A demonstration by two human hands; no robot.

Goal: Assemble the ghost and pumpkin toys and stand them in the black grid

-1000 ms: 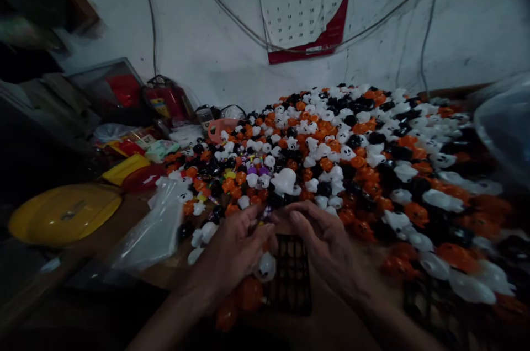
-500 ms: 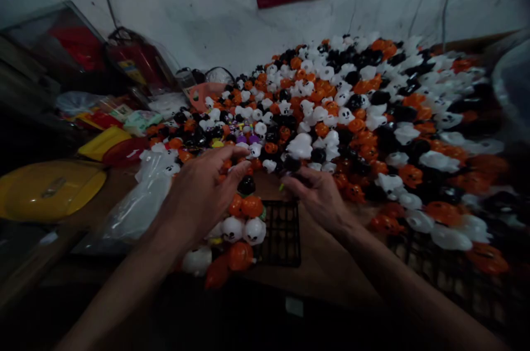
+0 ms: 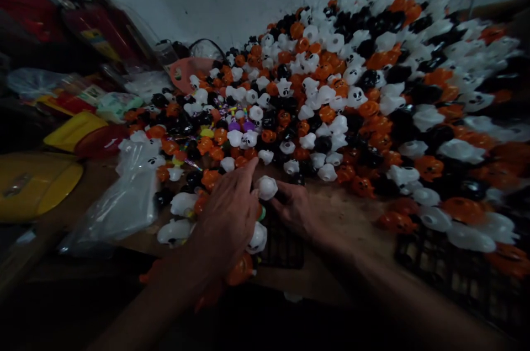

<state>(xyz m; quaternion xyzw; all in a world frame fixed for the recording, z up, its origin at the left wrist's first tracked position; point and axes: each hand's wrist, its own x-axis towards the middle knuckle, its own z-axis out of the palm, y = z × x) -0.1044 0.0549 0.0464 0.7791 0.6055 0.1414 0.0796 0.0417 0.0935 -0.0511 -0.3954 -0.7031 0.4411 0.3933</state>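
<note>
Between my two hands is a small white plastic ghost figure (image 3: 266,187), at the front edge of a large heap. My left hand (image 3: 229,205) is closed with its thumb and fingertips against the left side of this figure. On the other side, my right hand (image 3: 296,206) has its fingers pinched together close against the figure; what they hold is hidden. Below the hands lies a black plastic grid tray (image 3: 284,249), partly covered by my left hand. Another white ghost figure (image 3: 257,238) and an orange pumpkin figure (image 3: 240,269) lie at its left side.
A heap of white, orange and black figures (image 3: 327,97) covers the table's back and right. Clear plastic bags (image 3: 128,191) lie left, near a yellow case (image 3: 41,182). Beyond stand a pink basket (image 3: 188,74) and a fire extinguisher (image 3: 99,25). Another black grid (image 3: 439,268) is at right.
The view has tilted down. My hands have come together, and a white ghost figure is now between them. The small green piece at my right fingertips no longer shows.
</note>
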